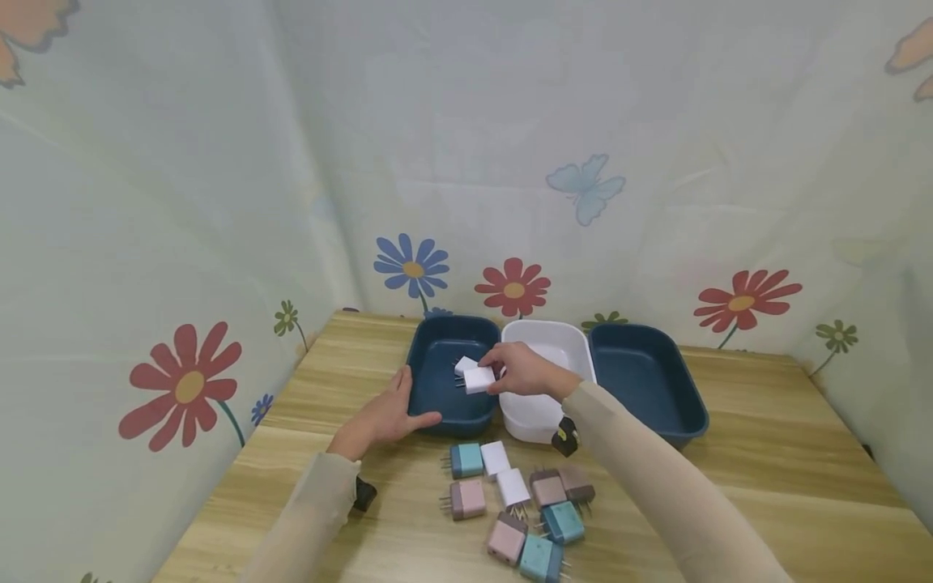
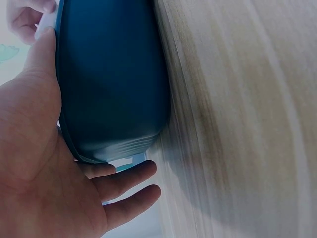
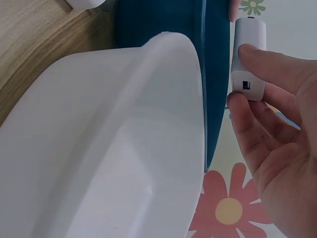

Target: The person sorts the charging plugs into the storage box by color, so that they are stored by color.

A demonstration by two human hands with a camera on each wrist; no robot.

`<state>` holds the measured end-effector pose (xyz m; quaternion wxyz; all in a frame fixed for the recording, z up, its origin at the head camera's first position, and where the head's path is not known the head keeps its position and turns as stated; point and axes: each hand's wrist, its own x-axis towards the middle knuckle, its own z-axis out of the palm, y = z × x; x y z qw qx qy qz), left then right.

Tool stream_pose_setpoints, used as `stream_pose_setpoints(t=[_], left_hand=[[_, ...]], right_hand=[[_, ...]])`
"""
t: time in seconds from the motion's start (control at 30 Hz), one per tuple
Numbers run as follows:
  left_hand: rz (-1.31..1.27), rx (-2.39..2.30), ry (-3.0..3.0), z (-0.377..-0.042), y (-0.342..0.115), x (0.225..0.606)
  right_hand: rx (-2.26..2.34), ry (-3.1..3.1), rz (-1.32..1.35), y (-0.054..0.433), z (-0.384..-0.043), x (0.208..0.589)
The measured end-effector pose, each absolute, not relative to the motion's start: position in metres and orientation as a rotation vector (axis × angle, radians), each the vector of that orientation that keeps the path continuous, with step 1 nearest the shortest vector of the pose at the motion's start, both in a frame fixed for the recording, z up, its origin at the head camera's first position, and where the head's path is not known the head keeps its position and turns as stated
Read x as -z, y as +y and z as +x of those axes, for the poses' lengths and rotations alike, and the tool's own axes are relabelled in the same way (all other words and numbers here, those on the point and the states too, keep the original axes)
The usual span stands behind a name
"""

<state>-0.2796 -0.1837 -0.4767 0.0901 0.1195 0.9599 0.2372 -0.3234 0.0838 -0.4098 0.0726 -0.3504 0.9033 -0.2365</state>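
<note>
My left hand [image 1: 386, 411] rests against the near left corner of the left dark blue tray [image 1: 455, 425], its fingers straight along the outer side. In the left wrist view the thumb lies at the rim of the tray [image 2: 114, 74] and the other fingers extend beside its wall. With thumb and fingertips, my right hand [image 1: 523, 370] pinches a white charger plug [image 1: 480, 380] over that tray, prongs pointing left. Another white plug [image 1: 463, 365] shows right behind it in the head view. A small port is visible on the held white charger plug [image 3: 250, 84] in the right wrist view.
A white tray [image 1: 512, 413] stands beside the left tray, with another dark blue tray [image 1: 688, 405] on its right. Several plugs lie on the wooden table [image 1: 773, 478] in front: white [image 1: 513, 488], pink-brown [image 1: 466, 500] and teal [image 1: 562, 522]. A flowered curtain [image 1: 466, 162] hangs behind.
</note>
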Motion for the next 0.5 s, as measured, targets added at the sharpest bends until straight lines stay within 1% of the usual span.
stream_pose_setpoints(t=[0.5], left_hand=[[0.349,-0.696,2.862,-0.281,-0.184,0.480]], right_hand=[[0.603,2.767,-0.957,0.073,-0.340,0.424]])
